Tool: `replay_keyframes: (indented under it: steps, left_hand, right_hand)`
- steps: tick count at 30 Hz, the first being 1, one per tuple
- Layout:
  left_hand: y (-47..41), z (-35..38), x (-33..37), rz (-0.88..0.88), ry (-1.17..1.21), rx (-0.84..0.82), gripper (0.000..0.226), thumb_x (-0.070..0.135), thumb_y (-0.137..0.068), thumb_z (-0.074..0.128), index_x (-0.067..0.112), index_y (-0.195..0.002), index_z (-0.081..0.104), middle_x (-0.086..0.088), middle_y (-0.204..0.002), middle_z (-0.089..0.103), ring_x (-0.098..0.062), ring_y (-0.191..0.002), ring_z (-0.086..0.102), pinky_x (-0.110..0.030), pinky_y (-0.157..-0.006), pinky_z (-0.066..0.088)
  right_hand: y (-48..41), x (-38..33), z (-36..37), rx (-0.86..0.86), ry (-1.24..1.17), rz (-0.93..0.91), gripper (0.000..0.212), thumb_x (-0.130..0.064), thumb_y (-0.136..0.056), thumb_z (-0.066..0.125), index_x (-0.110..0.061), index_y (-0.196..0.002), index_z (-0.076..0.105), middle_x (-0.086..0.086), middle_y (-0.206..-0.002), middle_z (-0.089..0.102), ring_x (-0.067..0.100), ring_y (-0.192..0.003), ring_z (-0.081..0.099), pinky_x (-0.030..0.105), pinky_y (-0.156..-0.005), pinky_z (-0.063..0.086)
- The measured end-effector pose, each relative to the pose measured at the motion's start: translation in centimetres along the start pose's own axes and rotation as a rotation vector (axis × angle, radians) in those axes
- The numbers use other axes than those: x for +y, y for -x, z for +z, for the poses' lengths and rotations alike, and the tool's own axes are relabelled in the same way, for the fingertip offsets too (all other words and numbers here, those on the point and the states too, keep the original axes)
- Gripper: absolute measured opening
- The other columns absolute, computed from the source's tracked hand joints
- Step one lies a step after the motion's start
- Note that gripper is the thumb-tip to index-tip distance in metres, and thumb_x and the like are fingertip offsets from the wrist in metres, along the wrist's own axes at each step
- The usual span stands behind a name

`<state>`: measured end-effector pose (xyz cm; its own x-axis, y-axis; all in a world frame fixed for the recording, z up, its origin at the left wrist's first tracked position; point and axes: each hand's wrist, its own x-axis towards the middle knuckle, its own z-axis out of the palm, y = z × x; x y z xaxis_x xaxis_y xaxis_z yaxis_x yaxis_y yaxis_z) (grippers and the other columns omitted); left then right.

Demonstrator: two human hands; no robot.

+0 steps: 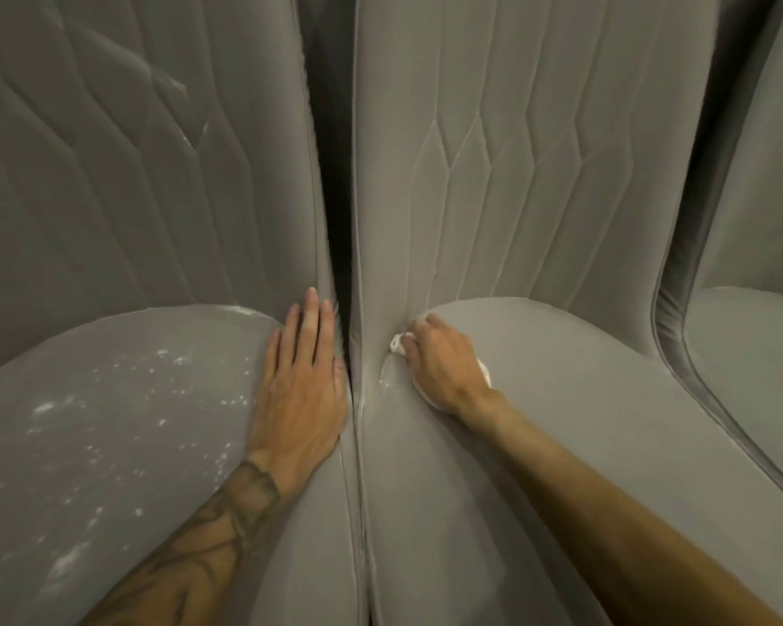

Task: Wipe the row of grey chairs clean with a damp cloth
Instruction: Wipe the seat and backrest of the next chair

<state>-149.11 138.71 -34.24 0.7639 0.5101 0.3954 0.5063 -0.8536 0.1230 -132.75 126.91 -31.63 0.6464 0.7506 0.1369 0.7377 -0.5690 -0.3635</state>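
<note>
The right hand [441,365] grips the white cloth [398,345] in the middle chair's [539,422] seat crease, the left hand [301,381] lies flat on the left chair [109,422], whose white specks look unwiped.

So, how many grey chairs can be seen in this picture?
3. The left chair, speckled white, is under the left hand. The middle chair is under the right hand and cloth. The right chair is cut by the edge. More may lie out of view.
</note>
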Motion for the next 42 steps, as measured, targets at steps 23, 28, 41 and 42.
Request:
replay_keyframes:
  steps: [23,28,41,42]
  left_hand:
    - [0.6,-3.1,-0.5,0.01,0.054,-0.117,0.061,0.026,-0.11,0.029,0.012,-0.166,0.012,-0.004,-0.175,0.002,-0.023,-0.158,0.02,-0.045,-0.127,0.019]
    - [2.9,-4.0,-1.9,-0.087,0.048,-0.099,0.055,0.031,-0.112,0.029,0.015,-0.164,0.025,-0.002,-0.173,0.018,-0.02,-0.157,0.023,-0.043,-0.126,0.014]
    - [9.3,-7.8,-6.1,-0.267,-0.065,-0.131,0.052,0.037,-0.111,0.031,0.017,-0.159,0.041,-0.003,-0.166,0.036,-0.021,-0.153,0.033,-0.044,-0.125,0.019]
    - [9.3,-7.7,-6.3,-0.261,-0.071,-0.137,0.052,0.037,-0.112,0.031,0.018,-0.159,0.04,-0.003,-0.167,0.035,-0.02,-0.153,0.032,-0.043,-0.125,0.019]
  right_hand:
    - [5.1,-2.3,-1.1,0.016,-0.097,-0.088,0.023,-0.019,-0.106,0.039,-0.004,-0.112,0.056,0.018,-0.115,0.058,0.039,-0.101,0.057,0.043,-0.086,0.039]
    - [10.0,-7.3,2.5,0.014,-0.052,-0.291,0.027,-0.018,-0.105,0.036,-0.009,-0.125,0.052,0.014,-0.117,0.061,0.036,-0.101,0.062,0.044,-0.085,0.046]
    - [7.9,-5.7,1.7,0.039,0.005,-0.189,0.025,-0.01,-0.104,0.036,-0.005,-0.126,0.047,0.017,-0.125,0.056,0.038,-0.111,0.058,0.044,-0.089,0.042]
    - [9.1,-7.7,2.7,0.036,-0.034,-0.268,0.025,-0.01,-0.104,0.038,-0.005,-0.126,0.048,0.017,-0.124,0.057,0.039,-0.109,0.059,0.045,-0.088,0.043]
